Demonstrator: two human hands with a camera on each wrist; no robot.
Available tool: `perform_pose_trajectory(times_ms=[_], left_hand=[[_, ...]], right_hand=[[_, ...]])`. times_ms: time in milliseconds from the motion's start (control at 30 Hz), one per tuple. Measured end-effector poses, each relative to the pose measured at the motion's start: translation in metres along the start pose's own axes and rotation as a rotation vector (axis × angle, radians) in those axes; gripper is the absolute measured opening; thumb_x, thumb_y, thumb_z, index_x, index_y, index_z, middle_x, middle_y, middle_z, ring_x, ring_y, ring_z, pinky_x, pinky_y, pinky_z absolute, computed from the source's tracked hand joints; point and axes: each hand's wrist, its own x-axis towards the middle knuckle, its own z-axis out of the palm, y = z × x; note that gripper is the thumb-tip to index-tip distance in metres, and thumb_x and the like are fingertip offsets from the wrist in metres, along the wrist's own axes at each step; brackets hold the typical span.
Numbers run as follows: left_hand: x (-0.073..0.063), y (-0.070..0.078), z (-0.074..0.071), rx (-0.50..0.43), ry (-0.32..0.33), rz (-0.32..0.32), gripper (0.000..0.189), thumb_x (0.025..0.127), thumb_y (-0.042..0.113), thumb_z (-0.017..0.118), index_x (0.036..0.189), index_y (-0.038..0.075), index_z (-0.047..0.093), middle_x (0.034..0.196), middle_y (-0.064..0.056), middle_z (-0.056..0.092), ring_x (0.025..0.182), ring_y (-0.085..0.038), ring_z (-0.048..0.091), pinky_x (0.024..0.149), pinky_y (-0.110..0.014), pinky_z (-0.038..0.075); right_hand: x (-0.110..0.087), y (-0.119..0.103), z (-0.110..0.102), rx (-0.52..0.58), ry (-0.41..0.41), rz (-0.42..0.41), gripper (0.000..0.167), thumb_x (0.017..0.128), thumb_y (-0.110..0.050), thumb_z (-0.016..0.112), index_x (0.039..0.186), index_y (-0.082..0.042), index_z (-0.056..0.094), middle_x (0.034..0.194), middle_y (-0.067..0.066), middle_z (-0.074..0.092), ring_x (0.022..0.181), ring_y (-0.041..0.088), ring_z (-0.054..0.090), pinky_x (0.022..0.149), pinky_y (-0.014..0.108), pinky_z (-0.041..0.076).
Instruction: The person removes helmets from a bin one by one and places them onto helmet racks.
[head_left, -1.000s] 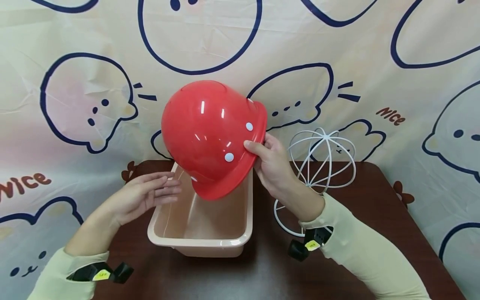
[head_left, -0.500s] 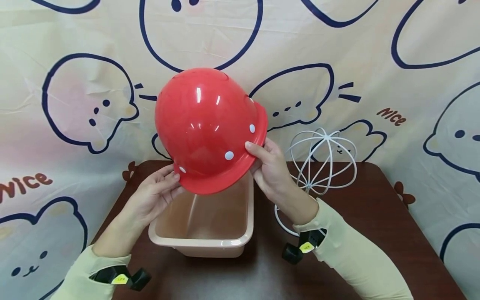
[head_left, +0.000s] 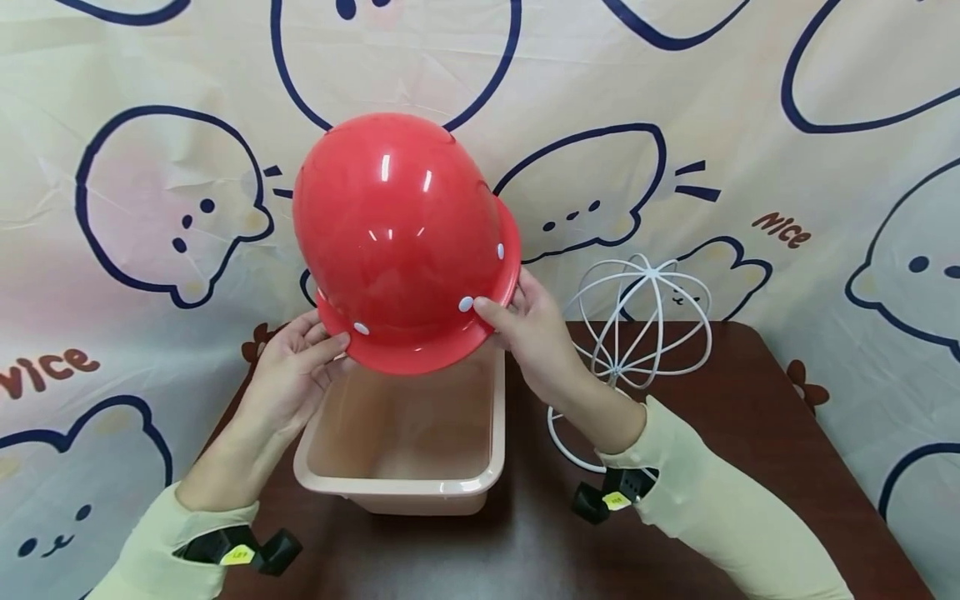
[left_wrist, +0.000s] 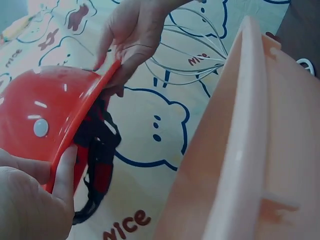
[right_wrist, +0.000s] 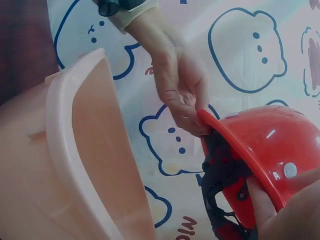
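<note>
A red hard hat (head_left: 397, 225) with white round studs is held up over the far part of a beige plastic tub (head_left: 405, 485). My left hand (head_left: 288, 371) pinches its brim at the left, thumb on top. At the right, my right hand (head_left: 536, 333) grips the brim, its thumb beside a white stud. Under the shell, both wrist views show the dark harness (left_wrist: 100, 155) hanging inside. In the right wrist view the left hand (right_wrist: 182, 95) holds the far side of the brim. The tub's inside shows below the hat in the head view.
A white wire stand (head_left: 652, 333) with a rounded cage top stands on the dark brown table (head_left: 712, 467), right of the tub and partly behind the right forearm. A cartoon-printed cloth (head_left: 750, 83) hangs behind and at the sides.
The left hand, earlier apart from the hard hat, has moved in and taken hold of its brim. The hat has shifted up and left and turned more level between both hands.
</note>
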Motion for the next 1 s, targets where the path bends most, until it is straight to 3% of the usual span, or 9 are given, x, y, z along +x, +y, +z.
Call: perform_pose_trajectory(times_ms=[200, 500, 767, 1000], left_hand=[[-0.004, 0.007, 0.009, 0.109, 0.082, 0.015, 0.049, 0.097, 0.007, 0.067, 0.14, 0.013, 0.045, 0.123, 0.002, 0.068, 0.098, -0.016, 0.074, 0.084, -0.027, 0.059], [-0.012, 0.008, 0.019, 0.158, 0.113, -0.037, 0.056, 0.096, 0.012, 0.07, 0.143, 0.012, 0.039, 0.125, 0.002, 0.065, 0.098, -0.014, 0.073, 0.086, -0.025, 0.058], [-0.012, 0.025, 0.032, 0.229, 0.053, -0.029, 0.053, 0.098, 0.012, 0.069, 0.141, 0.011, 0.038, 0.129, -0.003, 0.061, 0.101, -0.015, 0.072, 0.088, -0.026, 0.058], [-0.01, 0.043, 0.06, 0.25, 0.002, -0.083, 0.058, 0.099, 0.009, 0.066, 0.147, 0.005, 0.034, 0.135, -0.011, 0.058, 0.106, -0.017, 0.071, 0.09, -0.029, 0.058]], right_hand=[[-0.004, 0.007, 0.001, -0.046, -0.015, 0.024, 0.082, 0.089, 0.003, 0.073, 0.155, -0.022, 0.03, 0.141, 0.007, 0.053, 0.11, 0.03, 0.07, 0.088, 0.043, 0.06], [-0.007, 0.004, -0.003, -0.1, 0.002, 0.092, 0.086, 0.089, 0.002, 0.074, 0.156, -0.023, 0.028, 0.138, 0.008, 0.056, 0.101, 0.031, 0.073, 0.085, 0.041, 0.061], [-0.01, -0.017, -0.009, -0.132, -0.03, 0.122, 0.082, 0.088, 0.001, 0.075, 0.154, -0.021, 0.03, 0.137, 0.008, 0.057, 0.107, 0.03, 0.071, 0.085, 0.042, 0.061], [-0.024, -0.051, -0.025, -0.157, -0.05, 0.144, 0.079, 0.092, 0.002, 0.07, 0.156, -0.018, 0.027, 0.141, 0.011, 0.055, 0.109, 0.032, 0.071, 0.085, 0.042, 0.06]])
